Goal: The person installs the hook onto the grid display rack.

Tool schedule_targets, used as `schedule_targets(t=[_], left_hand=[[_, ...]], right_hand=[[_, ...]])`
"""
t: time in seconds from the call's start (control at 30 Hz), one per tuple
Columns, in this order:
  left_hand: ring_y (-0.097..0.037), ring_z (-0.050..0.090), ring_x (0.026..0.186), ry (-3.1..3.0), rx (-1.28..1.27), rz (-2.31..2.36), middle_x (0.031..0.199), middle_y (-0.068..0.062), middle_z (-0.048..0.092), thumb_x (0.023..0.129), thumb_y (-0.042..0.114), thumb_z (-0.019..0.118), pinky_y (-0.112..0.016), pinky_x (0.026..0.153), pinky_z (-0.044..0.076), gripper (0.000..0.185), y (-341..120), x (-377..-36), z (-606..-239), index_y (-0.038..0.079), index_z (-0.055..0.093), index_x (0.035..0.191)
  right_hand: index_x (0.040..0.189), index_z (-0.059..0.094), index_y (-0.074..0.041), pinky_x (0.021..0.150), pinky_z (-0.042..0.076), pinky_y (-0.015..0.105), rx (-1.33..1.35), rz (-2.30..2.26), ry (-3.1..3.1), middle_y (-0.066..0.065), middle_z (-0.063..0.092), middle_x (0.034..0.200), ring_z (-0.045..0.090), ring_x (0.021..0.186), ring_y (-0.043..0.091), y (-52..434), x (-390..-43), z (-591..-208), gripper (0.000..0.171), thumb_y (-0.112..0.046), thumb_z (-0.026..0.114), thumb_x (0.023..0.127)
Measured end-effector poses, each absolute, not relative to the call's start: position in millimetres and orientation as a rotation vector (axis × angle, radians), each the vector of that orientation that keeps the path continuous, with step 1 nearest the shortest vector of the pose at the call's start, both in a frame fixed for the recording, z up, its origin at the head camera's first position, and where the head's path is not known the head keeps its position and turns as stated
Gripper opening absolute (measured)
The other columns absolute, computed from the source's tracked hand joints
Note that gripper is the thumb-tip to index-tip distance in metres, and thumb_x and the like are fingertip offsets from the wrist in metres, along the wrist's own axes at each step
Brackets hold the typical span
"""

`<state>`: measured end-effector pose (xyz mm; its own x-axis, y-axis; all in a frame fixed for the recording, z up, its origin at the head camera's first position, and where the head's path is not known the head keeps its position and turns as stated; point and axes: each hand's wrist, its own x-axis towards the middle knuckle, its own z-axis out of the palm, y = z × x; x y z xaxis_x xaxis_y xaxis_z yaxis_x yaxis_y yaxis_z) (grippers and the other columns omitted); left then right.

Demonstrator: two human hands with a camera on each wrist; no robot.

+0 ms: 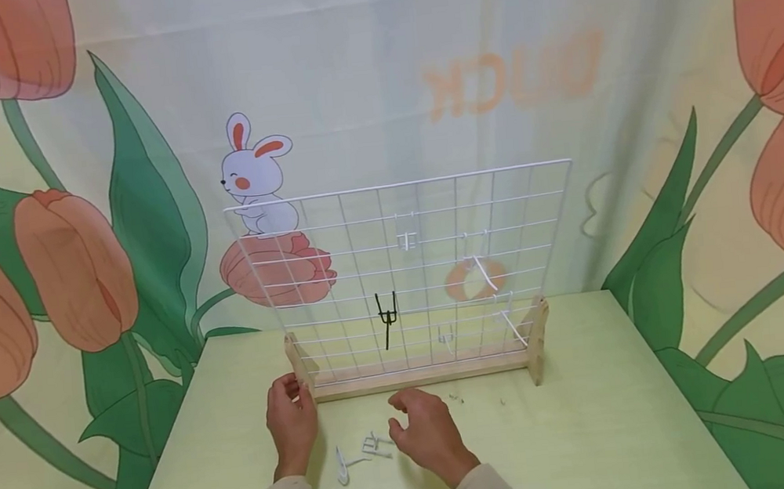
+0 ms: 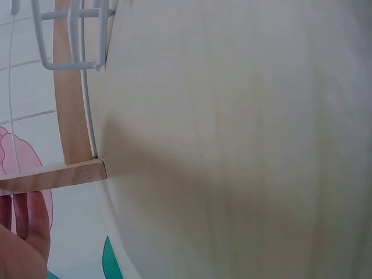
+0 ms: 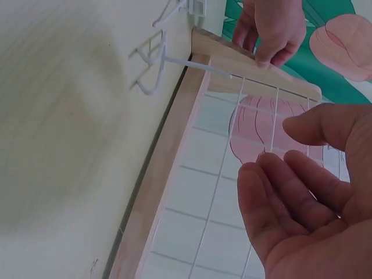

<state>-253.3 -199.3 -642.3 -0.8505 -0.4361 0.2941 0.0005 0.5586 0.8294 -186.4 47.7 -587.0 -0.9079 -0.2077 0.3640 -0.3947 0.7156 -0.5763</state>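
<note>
My left hand [image 1: 292, 421] is at the left wooden foot [image 1: 299, 364] of a white wire grid rack [image 1: 338, 273]. In the left wrist view its fingers [image 2: 36, 218] reach the outer face of the wood. My right hand [image 1: 430, 432] hovers before the rack's wooden base bar [image 1: 419, 374], loosely bent. The right wrist view shows nothing between its thumb and fingers [image 3: 258, 192]. Between the hands lie two loose white wire hooks [image 1: 376, 444], the other hook [image 1: 343, 467] nearer the left hand.
A black hook [image 1: 388, 317] hangs on the grid, along with several white hooks [image 1: 485, 273]. Small bits [image 1: 456, 398] lie on the pale table [image 1: 594, 430] before the base. A printed curtain with tulips and a rabbit [image 1: 254, 175] stands behind.
</note>
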Motion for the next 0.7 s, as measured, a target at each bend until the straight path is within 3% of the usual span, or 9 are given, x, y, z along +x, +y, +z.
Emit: schedule_targets(t=[0.2, 0.7], left_hand=[[-0.036, 0.07, 0.111, -2.321, 0.356, -1.231, 0.12, -0.019, 0.065, 0.106, 0.012, 0.061, -0.054, 0.092, 0.061, 0.028, -199, -253, -642, 0.001, 0.058, 0.13], [-0.036, 0.071, 0.11, -2.313, 0.36, -1.225, 0.119, -0.018, 0.066, 0.105, 0.012, 0.063, -0.053, 0.091, 0.062, 0.026, -200, -255, -643, 0.002, 0.059, 0.129]], right_hand=[[0.117, 0.075, -0.01, 0.083, 0.061, 0.031, 0.633, 1.0, -2.736, 0.004, 0.078, 0.11, 0.072, 0.098, 0.017, 42, -188, -592, 0.026, -0.013, 0.079, 0.092], [0.119, 0.075, -0.009, 0.075, 0.055, 0.021, 0.827, 0.974, -2.859, 0.004, 0.075, 0.103, 0.069, 0.09, 0.01, 28, -202, -617, 0.027, -0.012, 0.078, 0.092]])
